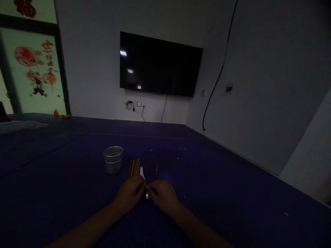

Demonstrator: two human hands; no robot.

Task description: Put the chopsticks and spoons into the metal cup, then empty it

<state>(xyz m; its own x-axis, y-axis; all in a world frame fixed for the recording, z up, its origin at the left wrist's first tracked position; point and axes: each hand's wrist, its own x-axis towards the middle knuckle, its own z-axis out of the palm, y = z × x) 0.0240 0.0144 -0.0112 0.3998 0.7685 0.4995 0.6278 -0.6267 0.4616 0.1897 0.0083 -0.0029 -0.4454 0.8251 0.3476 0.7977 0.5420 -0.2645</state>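
Observation:
My left hand [131, 193] lies over the lower part of a bundle of chopsticks [134, 167] and a white spoon [141, 171]. Its fingers are closed, the tips meeting those of my right hand [163, 195], which is also bent into a pinch. Under and between the fingertips is a metal spoon [147, 196], its shiny bowl towards me and a thin dark handle pointing away. A second slim dark utensil [156, 169] runs out beyond my right hand, its near end hidden. What the fingertips pinch is too dim to make out.
Left of the chopsticks stands a grey metal cup [113, 162]. Everything rests on a wide dark blue surface [219, 193] with a few white specks. Orange items [66, 116] and clear plastic sheeting [20, 126] lie far left. A black cable [219, 72] hangs down the right wall.

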